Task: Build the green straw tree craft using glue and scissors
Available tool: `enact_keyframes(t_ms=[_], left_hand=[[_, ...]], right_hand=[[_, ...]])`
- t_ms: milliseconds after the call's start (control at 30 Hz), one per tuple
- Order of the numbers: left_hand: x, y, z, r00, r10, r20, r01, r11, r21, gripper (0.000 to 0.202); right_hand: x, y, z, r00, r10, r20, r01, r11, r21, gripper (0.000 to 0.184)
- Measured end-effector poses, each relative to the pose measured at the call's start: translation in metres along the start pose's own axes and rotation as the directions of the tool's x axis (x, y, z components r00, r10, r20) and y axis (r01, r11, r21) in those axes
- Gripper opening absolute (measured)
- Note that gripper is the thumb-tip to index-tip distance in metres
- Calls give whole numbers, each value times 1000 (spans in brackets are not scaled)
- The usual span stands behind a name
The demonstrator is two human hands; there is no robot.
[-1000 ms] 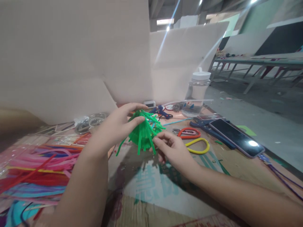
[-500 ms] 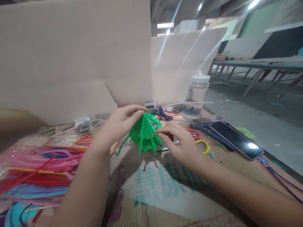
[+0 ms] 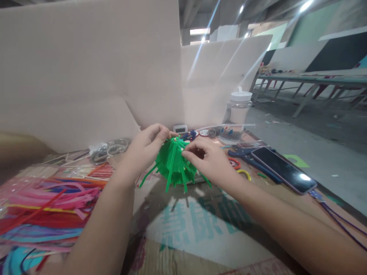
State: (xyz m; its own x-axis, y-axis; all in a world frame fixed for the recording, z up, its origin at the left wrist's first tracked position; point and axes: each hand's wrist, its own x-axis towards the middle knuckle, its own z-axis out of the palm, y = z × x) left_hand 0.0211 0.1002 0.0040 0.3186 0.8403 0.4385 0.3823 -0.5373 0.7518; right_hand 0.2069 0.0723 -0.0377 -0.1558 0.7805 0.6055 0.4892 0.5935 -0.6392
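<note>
Cardboard tabletop, white boards behind. Loose pipe cleaners lie left of the hands. The left hand pinches the top of a green bundle, held between both hands just above the tabletop; the right hand nips one strand. A hard tug would likely loosen the bundle.

A phone is lying on the desk at right, a jar is standing behind it, and coloured stems are lying piled at left.

Fuzzy green pipe-cleaner bundle, glossy glass-faced phone, clear plastic jar, matt printed cardboard tabletop
</note>
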Motion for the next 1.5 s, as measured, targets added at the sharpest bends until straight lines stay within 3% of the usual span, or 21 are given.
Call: enact_keyframes(t_ms=[267,433,633,800,967,1367,1500], left_hand=[[-3,1,-4,997,-21,76,19,999,33,39],[-4,4,-3,997,-11,71,8,999,53,39],[-7,8,-2,997,0,76,-6,996,87,37],[-8,4,-9,986,-11,164,8,1000,21,27],[-8,0,-13,972,52,229,-53,999,-3,20],[-7,0,-11,965,109,237,-130,989,71,18],[-7,-2,-12,969,96,227,-116,990,76,18]], right_hand=[[-6,-3,-2,1000,19,-1,-19,1000,-3,9],[-8,-3,-1,1000,-20,-13,19,997,-77,14],[-11,-4,3,1000,-18,-20,17,998,-53,15],[-11,-6,2,1000,4,-9,-4,1000,-14,15],[-10,-7,1,1000,15,-4,-15,1000,-12,15],[-11,-9,4,1000,19,-21,-20,999,-27,14],[-13,-6,3,998,-50,-34,47,995,-85,16]])
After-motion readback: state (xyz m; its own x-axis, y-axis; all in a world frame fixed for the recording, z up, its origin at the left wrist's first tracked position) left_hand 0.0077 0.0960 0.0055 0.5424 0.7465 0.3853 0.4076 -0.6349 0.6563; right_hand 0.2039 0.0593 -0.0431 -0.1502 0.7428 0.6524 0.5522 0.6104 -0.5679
